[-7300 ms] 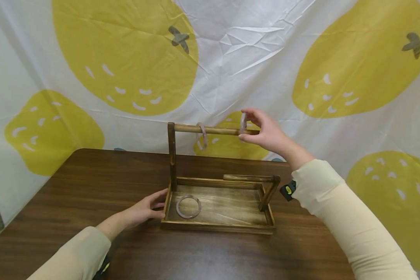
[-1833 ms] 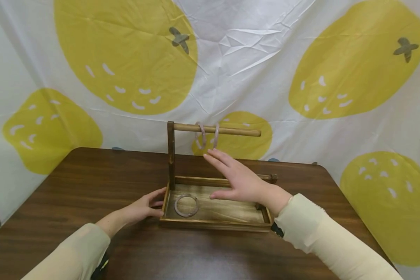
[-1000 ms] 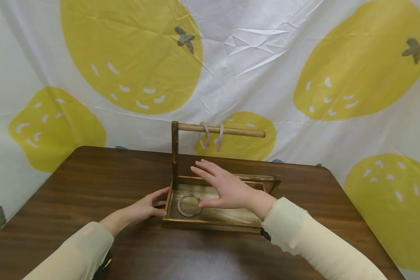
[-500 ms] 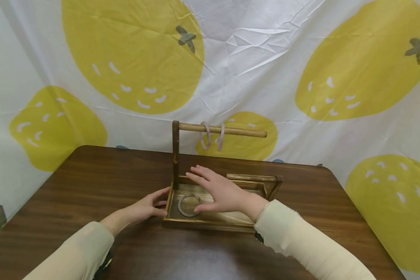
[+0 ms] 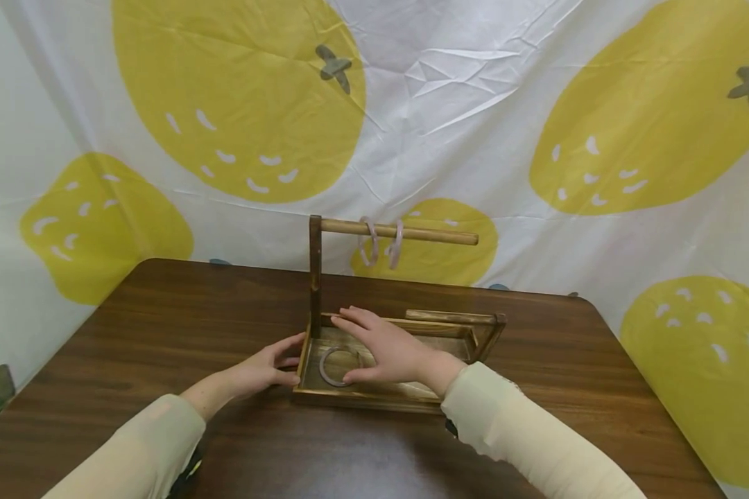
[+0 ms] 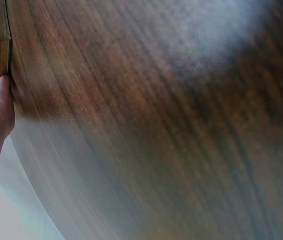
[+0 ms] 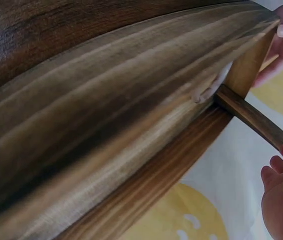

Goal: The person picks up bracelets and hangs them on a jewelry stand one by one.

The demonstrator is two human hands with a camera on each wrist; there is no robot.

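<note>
A pale purple bangle (image 5: 324, 373) lies flat in the left part of a wooden tray (image 5: 374, 400). Over it hovers my right hand (image 5: 383, 346), thumb and fingers spread apart; the thumb overlaps the bangle's right side, and contact is not clear. My left hand (image 5: 259, 371) rests against the tray's left end wall, its thumb by the front corner. Two more bangles, a left one (image 5: 374, 246) and a right one (image 5: 397, 246), hang side by side on the tall upper bar (image 5: 443, 235). In the right wrist view the lying bangle (image 7: 211, 90) is partly hidden by the tray's front wall.
The upper bar's post (image 5: 315, 277) rises from the tray's left back corner. A lower bar (image 5: 446, 317) sits on a short post at the right end. Beneath is a dark wooden table (image 5: 237, 443); a lemon-print cloth (image 5: 449, 138) hangs behind.
The second bangle, earlier in my right hand, now hangs on the upper bar. My right hand has come down and left, over the bangle in the tray. My left hand stays put.
</note>
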